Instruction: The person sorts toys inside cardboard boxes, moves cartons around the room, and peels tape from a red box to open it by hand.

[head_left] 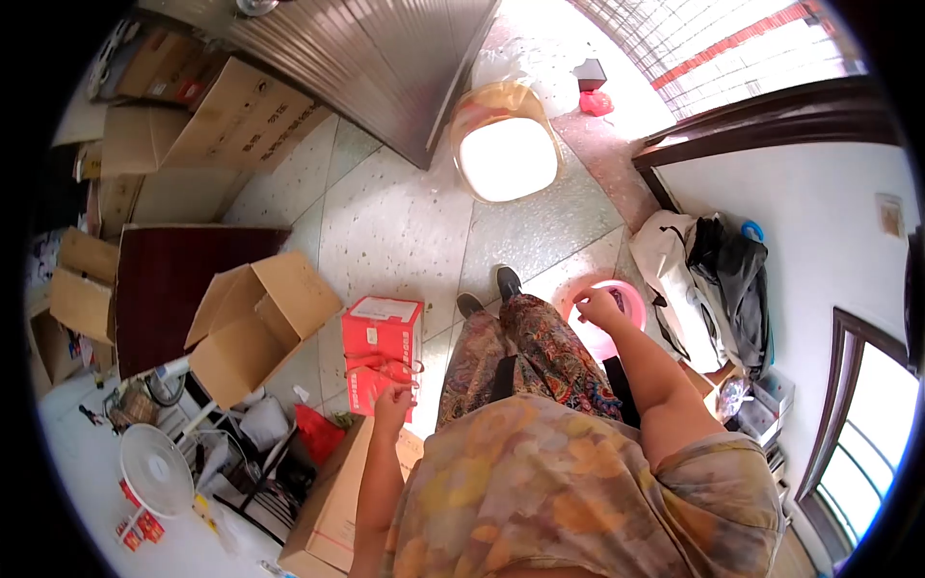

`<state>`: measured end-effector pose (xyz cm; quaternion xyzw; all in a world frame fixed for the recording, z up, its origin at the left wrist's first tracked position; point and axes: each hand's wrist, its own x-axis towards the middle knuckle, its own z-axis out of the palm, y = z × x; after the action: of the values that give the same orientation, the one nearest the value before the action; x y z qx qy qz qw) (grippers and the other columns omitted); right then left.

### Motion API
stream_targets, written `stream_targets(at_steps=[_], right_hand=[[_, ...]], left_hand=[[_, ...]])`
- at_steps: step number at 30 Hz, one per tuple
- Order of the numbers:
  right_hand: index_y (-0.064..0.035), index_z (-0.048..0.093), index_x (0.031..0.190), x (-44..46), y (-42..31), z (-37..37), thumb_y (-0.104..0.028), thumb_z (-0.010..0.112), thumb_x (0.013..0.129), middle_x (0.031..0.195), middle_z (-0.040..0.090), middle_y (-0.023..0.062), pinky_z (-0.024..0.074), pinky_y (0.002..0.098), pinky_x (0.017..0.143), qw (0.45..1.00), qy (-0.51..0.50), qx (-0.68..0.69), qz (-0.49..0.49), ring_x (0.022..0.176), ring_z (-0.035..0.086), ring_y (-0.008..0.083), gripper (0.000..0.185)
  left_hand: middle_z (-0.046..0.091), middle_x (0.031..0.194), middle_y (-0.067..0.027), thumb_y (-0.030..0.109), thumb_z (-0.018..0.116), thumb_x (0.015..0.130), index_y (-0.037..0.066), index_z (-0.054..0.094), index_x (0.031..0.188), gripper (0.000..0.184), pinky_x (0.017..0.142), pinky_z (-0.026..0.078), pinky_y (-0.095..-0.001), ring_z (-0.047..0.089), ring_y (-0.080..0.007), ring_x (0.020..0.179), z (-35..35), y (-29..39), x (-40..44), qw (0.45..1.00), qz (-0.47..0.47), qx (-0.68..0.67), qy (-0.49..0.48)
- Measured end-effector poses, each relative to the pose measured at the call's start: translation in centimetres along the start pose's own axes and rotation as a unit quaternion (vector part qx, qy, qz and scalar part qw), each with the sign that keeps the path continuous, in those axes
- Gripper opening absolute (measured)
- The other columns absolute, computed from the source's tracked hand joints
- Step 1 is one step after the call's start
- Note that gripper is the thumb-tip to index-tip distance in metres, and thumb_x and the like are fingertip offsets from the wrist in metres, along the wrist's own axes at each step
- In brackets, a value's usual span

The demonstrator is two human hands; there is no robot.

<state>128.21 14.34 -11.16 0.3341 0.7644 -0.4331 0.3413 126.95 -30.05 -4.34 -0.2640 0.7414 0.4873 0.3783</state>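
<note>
Holding L hand [392, 407] nr 1 red box [383, 332], R hand [597, 306] nr 1 tub [636, 304], can't tell grips.

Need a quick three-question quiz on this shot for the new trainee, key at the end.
1. Multiple choice: in this view, what is the left hand nearest to?
a) the fan
b) the red box
c) the chair

2. True or false: the brown cardboard box just left of the red box in the picture has its top open.

3. Fill in the colour: the right hand is seen over a ____ basin.

Key: 1. b; 2. true; 3. pink
</note>
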Motion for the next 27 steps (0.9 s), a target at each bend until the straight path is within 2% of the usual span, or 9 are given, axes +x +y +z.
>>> stream_targets(at_steps=[6,9,10,13,14,19,22,26,27], right_hand=[[-0.0069,0.062,0.089,-1.1,0.7,2.7,-0.007,0.051,0.064,0.068,0.062,0.0108,0.0475,0.0302,0.066,0.986,0.101,-0.075,-0.109,0.065,0.061,0.0216,0.027],[-0.0079,0.062,0.089,-1.7,-1.0,2.9,-0.006,0.049,0.065,0.075,0.063,0.0118,0.0471,0.0317,0.069,0.996,0.024,0.044,0.068,0.074,0.060,0.0252,0.028],[-0.0083,0.062,0.090,0.1,2.0,4.6,0.000,0.053,0.064,0.069,0.061,0.0099,0.0478,0.0319,0.056,0.991,0.110,-0.066,-0.040,0.056,0.059,0.0219,0.029],[-0.0109,0.062,0.090,-1.8,0.1,4.7,0.003,0.047,0.061,0.071,0.060,0.0098,0.0455,0.0350,0.070,0.965,0.205,-0.104,-0.124,0.076,0.057,0.0282,0.035],[-0.0097,0.062,0.090,-1.6,0.2,5.0,0.000,0.049,0.062,0.070,0.060,0.0093,0.0461,0.0339,0.068,0.962,0.211,-0.103,-0.140,0.072,0.058,0.0265,0.032],[-0.0120,0.063,0.087,-0.2,-1.9,3.6,-0.011,0.054,0.066,0.079,0.062,0.0132,0.0469,0.0351,0.071,0.997,0.068,0.041,0.023,0.075,0.060,0.0272,0.023],[-0.0104,0.063,0.087,4.7,0.0,4.3,-0.013,0.054,0.067,0.080,0.062,0.0134,0.0470,0.0349,0.071,0.991,0.120,0.040,0.043,0.075,0.060,0.0263,0.022],[-0.0084,0.060,0.093,11.0,0.3,4.0,-0.012,0.053,0.067,0.092,0.058,0.0195,0.0450,0.0376,0.077,0.979,0.190,0.041,-0.057,0.086,0.057,0.0312,0.028],[-0.0075,0.057,0.098,12.4,-0.6,2.7,-0.011,0.052,0.067,0.101,0.052,0.0217,0.0427,0.0385,0.082,0.987,0.130,0.070,-0.062,0.092,0.053,0.0342,0.032]], left_hand=[[0.057,0.080,-0.0065,0.009,0.047,0.081,0.002,0.052,0.095,0.016,0.059,0.045,-0.0249,0.057,-0.0144,0.065,-0.8,0.4,1.7,0.997,-0.010,0.063,-0.050],[0.058,0.080,-0.0076,0.011,0.050,0.078,0.000,0.052,0.096,0.021,0.055,0.046,-0.0253,0.058,-0.0143,0.064,0.1,0.7,2.5,0.995,-0.042,0.042,-0.080],[0.058,0.080,-0.0076,0.011,0.050,0.078,0.000,0.052,0.096,0.021,0.055,0.046,-0.0253,0.058,-0.0143,0.064,0.3,0.3,2.8,0.994,-0.048,0.048,-0.085],[0.057,0.079,-0.0070,0.010,0.049,0.079,0.002,0.052,0.096,0.020,0.051,0.045,-0.0240,0.058,-0.0143,0.063,0.9,-0.2,3.6,0.989,-0.051,0.049,-0.130],[0.057,0.079,-0.0070,0.010,0.049,0.079,0.002,0.052,0.096,0.020,0.051,0.045,-0.0240,0.058,-0.0143,0.063,0.8,-0.5,3.6,0.988,-0.053,0.056,-0.133],[0.058,0.077,-0.0067,0.011,0.046,0.082,0.001,0.051,0.094,0.016,0.051,0.045,-0.0218,0.055,-0.0110,0.061,1.0,-0.2,4.5,0.985,-0.043,0.107,-0.125],[0.054,0.071,-0.0040,0.011,0.047,0.082,0.001,0.052,0.093,0.016,0.048,0.043,-0.0226,0.054,-0.0116,0.057,1.7,-0.1,5.0,0.986,-0.043,0.115,-0.112],[0.056,0.073,-0.0062,0.012,0.050,0.081,0.002,0.053,0.097,0.019,0.047,0.043,-0.0217,0.053,-0.0100,0.056,5.4,-0.6,5.9,0.981,-0.039,0.143,-0.127],[0.055,0.072,-0.0057,0.012,0.049,0.083,0.002,0.052,0.097,0.018,0.047,0.043,-0.0216,0.052,-0.0094,0.055,6.8,-0.9,6.1,0.986,-0.049,0.095,-0.127]])
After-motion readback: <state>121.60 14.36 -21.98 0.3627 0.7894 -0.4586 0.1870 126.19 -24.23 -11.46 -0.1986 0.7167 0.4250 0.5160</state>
